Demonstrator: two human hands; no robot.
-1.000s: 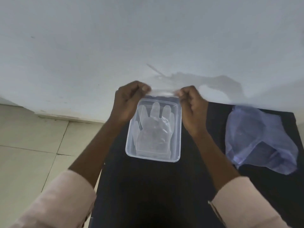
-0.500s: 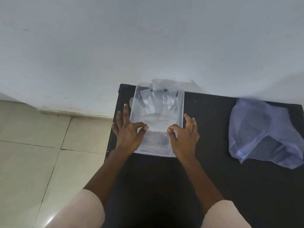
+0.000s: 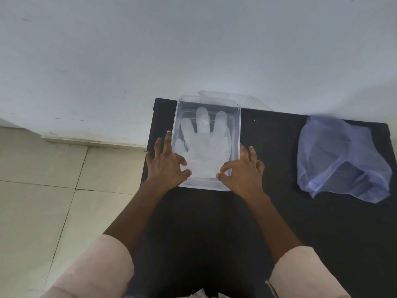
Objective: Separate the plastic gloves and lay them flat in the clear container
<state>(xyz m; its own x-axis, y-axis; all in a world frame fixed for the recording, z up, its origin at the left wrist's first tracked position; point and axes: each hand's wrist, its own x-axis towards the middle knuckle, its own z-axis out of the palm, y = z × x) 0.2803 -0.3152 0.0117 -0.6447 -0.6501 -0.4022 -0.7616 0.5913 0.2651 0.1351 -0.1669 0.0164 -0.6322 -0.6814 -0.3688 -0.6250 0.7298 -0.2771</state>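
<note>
A clear rectangular container point(image 3: 239, 134) stands at the far left corner of the black table point(image 3: 279, 222). A translucent plastic glove point(image 3: 206, 147) lies flat inside it, fingers pointing toward the wall and cuff toward me. My left hand point(image 3: 167, 166) is at the container's near left corner, thumb and forefinger pinched on the cuff's left corner, the other fingers spread outside the wall. My right hand point(image 3: 245, 171) mirrors it at the near right corner, pinching the cuff's right corner.
A crumpled bluish plastic bag point(image 3: 341, 158) lies on the table's far right. A clear lid point(image 3: 247, 98) leans behind the container against the white wall point(image 3: 193, 50). The table's left edge drops to a tiled floor point(image 3: 43, 201).
Both hands brought the glove down from above the container's far edge and drew its cuff toward me. The glove now lies spread flat inside the container.
</note>
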